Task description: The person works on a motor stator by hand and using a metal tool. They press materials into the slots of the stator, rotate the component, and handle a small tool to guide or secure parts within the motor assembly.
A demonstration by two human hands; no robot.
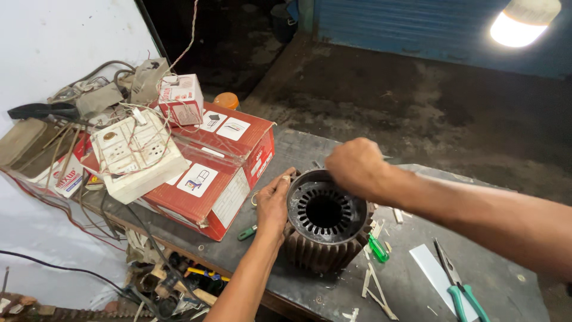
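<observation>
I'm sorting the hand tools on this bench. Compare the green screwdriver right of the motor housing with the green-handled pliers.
The screwdriver lies close against the stator housing; the pliers lie farther right, over a white strip. The screwdriver's handle is translucent bright green; the pliers' grips are opaque teal. Both lie flat on the workbench, untouched.

Dark ribbed motor stator (325,217), slotted bore facing up, upright on workbench

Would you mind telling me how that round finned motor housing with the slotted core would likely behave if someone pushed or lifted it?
The motor housing looks like thick ribbed metal around a slotted core, so it is probably heavy and rigid. It stands on its flat end on the workbench, so it should slide rather than roll. The left hand braces its side while the right hand works at its rim.
</observation>
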